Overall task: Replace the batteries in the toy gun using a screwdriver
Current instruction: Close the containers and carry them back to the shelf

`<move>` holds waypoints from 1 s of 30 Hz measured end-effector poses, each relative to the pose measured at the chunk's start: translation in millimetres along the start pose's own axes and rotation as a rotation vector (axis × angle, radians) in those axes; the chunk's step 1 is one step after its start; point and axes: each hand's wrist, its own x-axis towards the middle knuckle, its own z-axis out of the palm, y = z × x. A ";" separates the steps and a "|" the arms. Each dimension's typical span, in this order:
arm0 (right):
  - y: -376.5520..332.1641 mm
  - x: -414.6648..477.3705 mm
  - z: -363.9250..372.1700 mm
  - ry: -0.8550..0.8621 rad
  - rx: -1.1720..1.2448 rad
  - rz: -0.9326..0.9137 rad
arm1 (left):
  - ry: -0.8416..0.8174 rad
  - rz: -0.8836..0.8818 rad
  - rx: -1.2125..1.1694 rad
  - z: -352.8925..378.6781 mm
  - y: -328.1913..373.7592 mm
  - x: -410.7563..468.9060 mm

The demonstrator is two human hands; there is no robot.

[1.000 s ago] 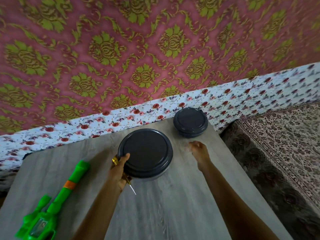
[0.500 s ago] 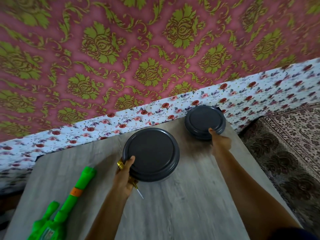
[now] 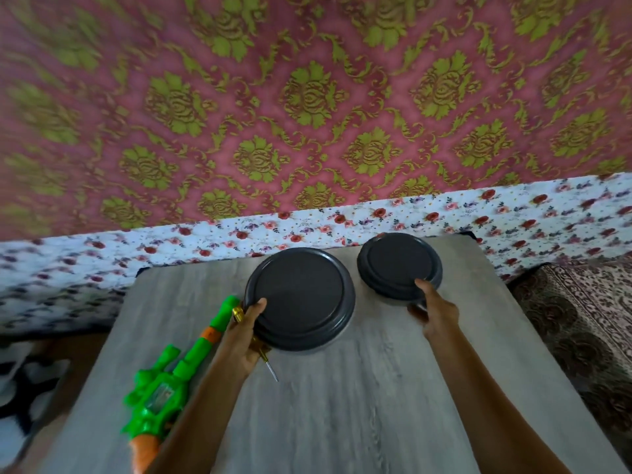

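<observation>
My toy gun [image 3: 160,395] gleams: glossy green plastic. The large lid [image 3: 301,295] and small lid [image 3: 398,265] look matt dark plastic. Grey table [image 3: 376,405], smooth wood grain. My screwdriver [image 3: 270,367] shaft, bare metal.

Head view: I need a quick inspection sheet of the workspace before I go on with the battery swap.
Surface: grey wood-grain table.
Job's things: green toy gun lies at the table's left, unheld; screwdriver in hand; batteries: nothing seen.
Clutter: large container, dark, lid on; smaller container to its right, lid on.
Hands: left hand holds the screwdriver, thumb on the large container's rim; right hand grips the smaller container's near rim.
Cables: nothing seen.
Surroundings: patterned wall covering, floral cloth, rug at right.
</observation>
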 end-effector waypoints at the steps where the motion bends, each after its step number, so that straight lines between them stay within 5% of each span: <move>1: 5.2 -11.9 4.7 -0.020 0.013 -0.009 | 0.008 0.008 0.005 -10.0 5.1 -1.7; 15: 157.6 -181.4 157.7 -0.300 -0.078 0.050 | 0.164 0.185 -0.214 -265.3 95.6 -21.2; 30: 252.2 -271.4 225.1 -0.600 -0.473 0.061 | 0.490 0.253 -0.332 -415.7 81.3 -109.3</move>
